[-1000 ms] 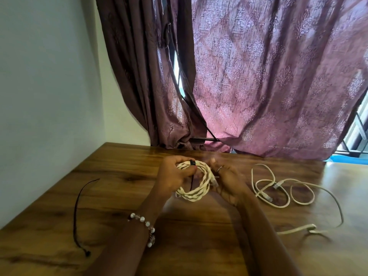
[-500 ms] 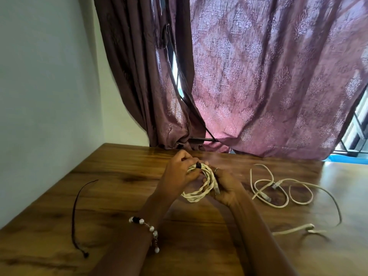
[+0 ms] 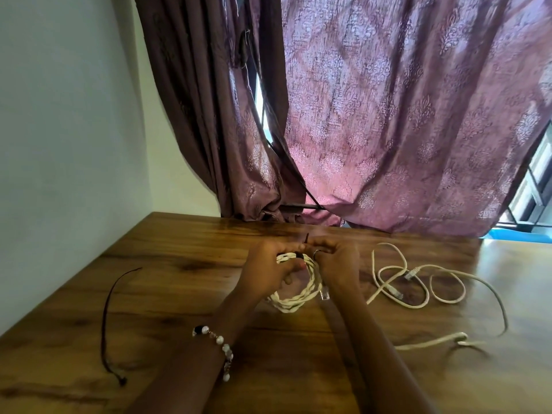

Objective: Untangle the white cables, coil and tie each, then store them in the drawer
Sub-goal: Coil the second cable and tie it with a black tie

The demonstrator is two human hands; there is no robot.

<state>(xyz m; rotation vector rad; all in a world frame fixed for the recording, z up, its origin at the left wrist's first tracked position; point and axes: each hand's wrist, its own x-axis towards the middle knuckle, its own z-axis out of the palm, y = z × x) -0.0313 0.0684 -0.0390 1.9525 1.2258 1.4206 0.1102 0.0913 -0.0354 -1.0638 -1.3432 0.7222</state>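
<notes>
A coiled white cable (image 3: 298,297) rests on the wooden table (image 3: 185,294), its top held between both hands. My left hand (image 3: 265,270) grips the coil's upper left, and my right hand (image 3: 334,261) pinches the upper right. A thin black tie (image 3: 299,254) wraps the coil's top; its end sticks up between my fingertips. The coil's clear plug (image 3: 325,294) hangs at its right side. A second white cable (image 3: 418,282) lies loose and looped on the table to the right.
A dark thin cord (image 3: 107,318) lies curved on the table's left side. A white wall runs along the left edge. Purple patterned curtains (image 3: 388,130) hang behind the table's far edge. No drawer shows in view.
Both hands have come together at the top of the coil. The black tie's end now sticks up between the fingertips. The coil has tipped lower toward the table.
</notes>
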